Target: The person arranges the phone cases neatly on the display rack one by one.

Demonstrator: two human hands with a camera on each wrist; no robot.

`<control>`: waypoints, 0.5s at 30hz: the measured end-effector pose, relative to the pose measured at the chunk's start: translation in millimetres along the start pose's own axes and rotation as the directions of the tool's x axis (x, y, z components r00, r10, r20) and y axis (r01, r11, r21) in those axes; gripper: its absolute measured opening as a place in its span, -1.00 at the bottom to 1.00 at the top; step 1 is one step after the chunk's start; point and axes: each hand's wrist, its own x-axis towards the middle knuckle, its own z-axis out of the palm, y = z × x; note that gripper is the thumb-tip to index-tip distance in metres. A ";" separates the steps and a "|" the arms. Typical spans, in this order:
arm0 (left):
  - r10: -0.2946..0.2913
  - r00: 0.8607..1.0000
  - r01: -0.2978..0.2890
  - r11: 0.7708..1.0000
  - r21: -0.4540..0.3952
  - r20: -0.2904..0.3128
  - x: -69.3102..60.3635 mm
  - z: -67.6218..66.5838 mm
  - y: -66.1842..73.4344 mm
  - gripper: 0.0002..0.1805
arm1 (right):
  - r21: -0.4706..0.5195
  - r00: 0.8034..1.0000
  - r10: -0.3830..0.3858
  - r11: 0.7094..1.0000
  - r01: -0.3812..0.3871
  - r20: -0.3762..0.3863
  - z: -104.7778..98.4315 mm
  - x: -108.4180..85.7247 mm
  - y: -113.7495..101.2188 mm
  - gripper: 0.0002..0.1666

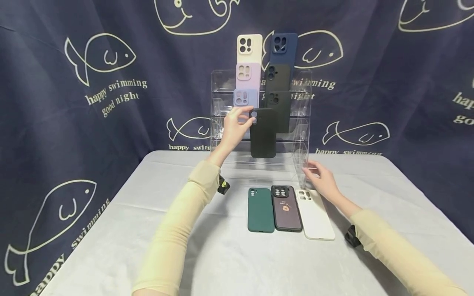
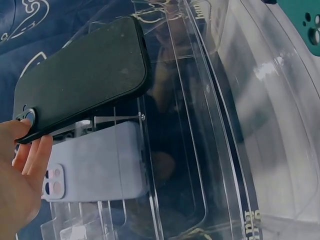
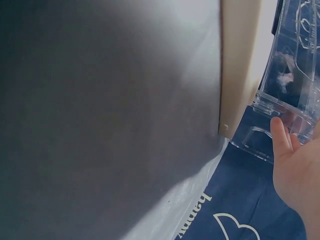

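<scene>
My left hand (image 1: 235,125) pinches a black phone case (image 1: 263,137) by its corner at the camera cutout, holding it in front of a clear tiered display rack (image 1: 224,157). In the left wrist view, a pale blue case (image 2: 100,165) stands in the rack below the held black case (image 2: 85,75). My right hand (image 1: 323,181) is at the rack's lower right side, its fingers fairly straight by the clear plastic; whether they touch it is unclear. Near it lies a white case (image 1: 317,218) on the table.
Cream (image 1: 255,51), lilac (image 1: 253,80) and blue (image 1: 250,96) cases stand in the rack's left column. A navy case (image 1: 286,53) tops dark ones (image 1: 279,80) on the right. Green (image 1: 261,213) and dark patterned (image 1: 288,216) cases lie in front on the table (image 1: 129,213).
</scene>
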 end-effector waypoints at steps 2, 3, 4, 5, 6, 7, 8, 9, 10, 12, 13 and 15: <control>-0.002 1.000 0.002 1.000 0.001 -0.001 2.0 6.0 -0.8 -0.66 | -0.029 1.000 0.005 1.000 -0.005 -0.004 -0.6 0.6 8.7 -0.46; -0.003 1.000 0.003 1.000 0.001 -0.004 3.0 8.7 -1.3 -0.66 | -0.035 1.000 0.009 0.999 -0.009 -0.006 -0.9 0.7 10.7 -0.45; -0.006 1.000 0.006 1.000 -0.001 -0.007 3.9 11.3 -1.9 -0.66 | -0.034 1.000 0.012 0.999 -0.012 -0.007 -0.9 0.7 11.9 -0.45; -0.011 1.000 0.011 1.000 -0.003 -0.012 4.8 13.9 -2.8 -0.66 | -0.033 1.000 0.011 0.999 -0.011 -0.008 -0.8 0.7 12.5 -0.46; -0.012 1.000 0.012 1.000 -0.005 -0.019 5.7 16.3 -3.8 -0.66 | -0.029 1.000 0.009 1.000 -0.009 -0.008 -0.6 0.5 11.9 -0.46; -0.014 1.000 0.013 1.000 -0.007 -0.025 6.6 18.7 -4.9 -0.66 | -0.016 1.000 0.008 1.000 -0.008 -0.008 -0.4 0.2 10.4 -0.47; -0.014 0.999 0.014 1.000 -0.011 -0.033 7.4 20.9 -6.0 -0.66 | -0.007 1.000 0.005 1.000 -0.005 -0.010 -0.3 -0.3 7.5 -0.48; -0.013 0.999 0.013 1.000 -0.012 -0.040 8.2 23.0 -7.0 -0.66 | 0.004 1.000 0.001 1.000 -0.001 -0.012 -0.4 -0.9 3.2 -0.50; -0.013 0.999 0.012 1.000 -0.015 -0.045 8.9 25.1 -8.2 -0.66 | 0.013 1.000 -0.003 1.000 0.003 -0.015 -0.6 -1.7 -1.4 -0.51; -0.011 0.999 0.010 1.000 -0.017 -0.046 10.0 29.2 -10.2 -0.66 | 0.026 1.000 -0.009 1.000 0.009 -0.020 -1.5 -3.5 -11.9 -0.52; -0.013 0.999 0.012 1.000 -0.017 -0.044 10.3 31.2 -11.2 -0.66 | 0.028 1.000 -0.011 1.000 0.011 -0.020 -1.9 -4.4 -16.9 -0.53; -0.016 0.999 0.015 1.000 -0.015 -0.035 10.2 34.9 -12.7 -0.65 | 0.017 1.000 -0.010 1.000 0.011 -0.019 -2.5 -5.9 -24.5 -0.53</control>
